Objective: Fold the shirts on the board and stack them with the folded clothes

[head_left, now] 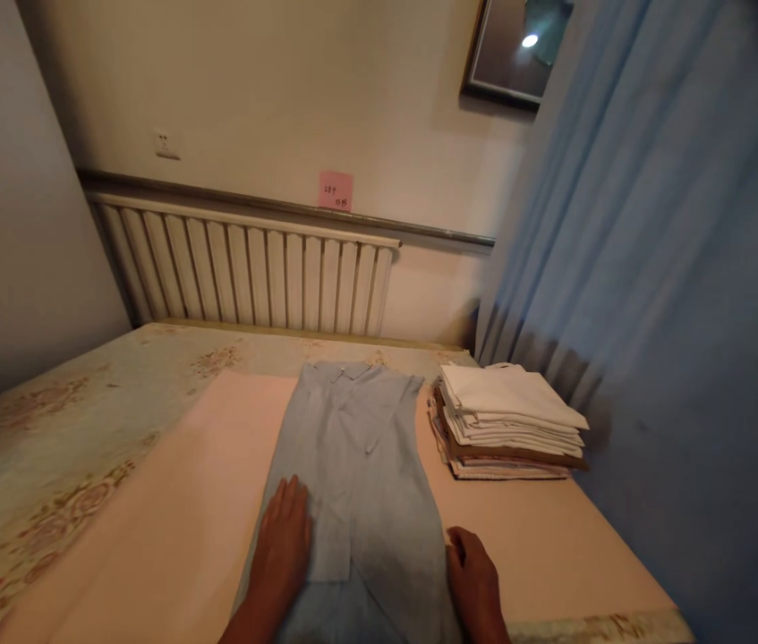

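Note:
A light blue collared shirt [379,483] lies spread lengthwise in front of me, its collar toward the wall and its lower end out of view. On the left half of the shirt, my left hand [283,535] rests flat, open, with fingers stretched forward. My right hand [476,577] is at the shirt's right edge, its fingers loosely curled and a gap showing between them and the thumb. I see no cloth lifted in it. Beneath the shirt is a peach-coloured sheet [183,501].
A stack of folded clothes [513,420], mostly white on top, stands right of the shirt. The flowered bed cover [49,447] extends left. A blue curtain [674,340] hangs along the right. Behind the bed are a radiator [251,268] and a pink note [336,190].

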